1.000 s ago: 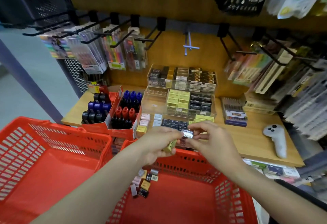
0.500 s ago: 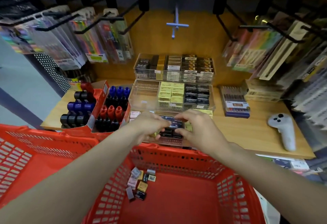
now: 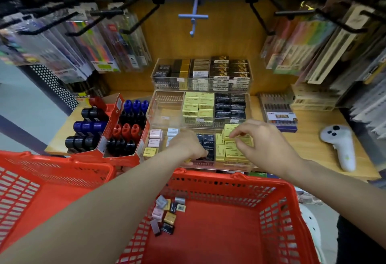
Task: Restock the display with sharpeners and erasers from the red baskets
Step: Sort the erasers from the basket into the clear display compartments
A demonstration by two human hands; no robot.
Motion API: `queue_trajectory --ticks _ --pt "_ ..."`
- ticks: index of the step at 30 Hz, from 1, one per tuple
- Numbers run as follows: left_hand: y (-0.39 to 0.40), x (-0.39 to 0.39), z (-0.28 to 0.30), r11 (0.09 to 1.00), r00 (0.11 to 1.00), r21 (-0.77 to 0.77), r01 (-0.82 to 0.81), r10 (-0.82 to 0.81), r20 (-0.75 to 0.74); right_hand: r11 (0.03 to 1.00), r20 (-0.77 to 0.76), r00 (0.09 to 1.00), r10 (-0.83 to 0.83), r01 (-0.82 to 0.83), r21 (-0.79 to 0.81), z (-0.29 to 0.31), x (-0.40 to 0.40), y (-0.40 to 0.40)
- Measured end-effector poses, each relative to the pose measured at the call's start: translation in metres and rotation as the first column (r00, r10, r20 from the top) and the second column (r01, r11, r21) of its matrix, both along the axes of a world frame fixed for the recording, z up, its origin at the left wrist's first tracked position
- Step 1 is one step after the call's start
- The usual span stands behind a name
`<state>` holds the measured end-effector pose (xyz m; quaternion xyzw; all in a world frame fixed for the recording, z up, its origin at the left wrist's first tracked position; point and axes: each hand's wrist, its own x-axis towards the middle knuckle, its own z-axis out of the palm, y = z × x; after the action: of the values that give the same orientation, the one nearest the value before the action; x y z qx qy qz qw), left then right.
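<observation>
A clear tiered display [image 3: 165, 111] on the wooden shelf holds rows of erasers. My left hand [image 3: 187, 146] reaches into its front tier, fingers curled down onto the black erasers [image 3: 209, 140]. A yellow eraser [image 3: 188, 161] peeks out beneath that palm, apparently held there. Over the yellow erasers [image 3: 235, 152] hovers my right hand [image 3: 262, 145], with loosely curled fingers and nothing visible in it. Below, the right red basket [image 3: 229, 178] has several loose erasers [image 3: 167, 215] in its near-left corner. Red boxes of sharpeners [image 3: 125, 131] stand left of the display.
A second red basket [image 3: 52, 164] sits at the lower left. A white controller [image 3: 340, 146] lies on the shelf [image 3: 313, 138] at right. Pen packs hang on black hooks above and to both sides. A boxed pen set [image 3: 278, 113] lies right of the display.
Both hands moved forward from above the basket to the front tier. The black eraser that my right hand pinched is now out of that hand, which has drawn off to the right.
</observation>
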<state>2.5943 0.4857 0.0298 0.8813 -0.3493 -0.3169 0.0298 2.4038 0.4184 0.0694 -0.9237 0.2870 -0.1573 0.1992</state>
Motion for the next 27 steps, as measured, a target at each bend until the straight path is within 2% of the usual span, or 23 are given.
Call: queue_trajectory --ticks 5,7,11,14,21,23,24,25,26,27 --pt "-0.002 0.002 0.000 0.984 0.968 0.046 0.172 -0.178 0.178 1.000 0.020 1.000 -0.004 0.003 0.019 0.001 -0.003 -0.001" --pt "0.000 0.003 0.001 0.976 0.961 0.073 0.205 -0.215 0.177 1.000 0.011 1.000 -0.003 0.003 0.024 0.000 -0.006 -0.002" --pt "0.003 0.001 0.004 0.996 0.997 -0.035 0.077 -0.077 0.024 1.000 0.008 1.000 -0.008 0.008 0.028 -0.003 -0.009 -0.001" --pt "0.004 -0.002 0.008 0.997 0.998 -0.063 0.040 -0.042 -0.041 0.999 0.001 1.000 -0.009 0.009 0.038 -0.003 -0.010 0.000" --pt "0.009 -0.008 0.010 0.990 0.982 -0.057 0.128 -0.118 0.146 1.000 -0.024 1.000 0.020 -0.020 0.020 -0.006 -0.007 0.003" --pt "0.011 -0.005 0.012 0.992 0.999 -0.118 0.050 -0.047 0.026 0.998 -0.085 0.994 0.063 -0.065 -0.022 -0.008 -0.007 0.004" --pt "0.013 -0.004 0.013 0.983 0.995 -0.175 -0.049 0.032 -0.099 0.993 -0.131 0.987 0.094 -0.102 -0.055 -0.010 -0.007 0.004" --pt "0.015 -0.002 0.015 0.955 0.953 -0.220 -0.198 0.136 -0.271 0.986 -0.182 0.976 0.118 -0.136 -0.091 -0.012 -0.008 0.005" --pt "0.020 -0.001 0.019 0.903 0.850 -0.213 -0.373 0.240 -0.469 0.978 -0.235 0.963 0.134 -0.166 -0.123 -0.015 -0.009 0.007" --pt "0.026 -0.001 0.024 0.838 0.696 -0.154 -0.524 0.317 -0.644 0.972 -0.290 0.947 0.140 -0.187 -0.143 -0.017 -0.010 0.009"
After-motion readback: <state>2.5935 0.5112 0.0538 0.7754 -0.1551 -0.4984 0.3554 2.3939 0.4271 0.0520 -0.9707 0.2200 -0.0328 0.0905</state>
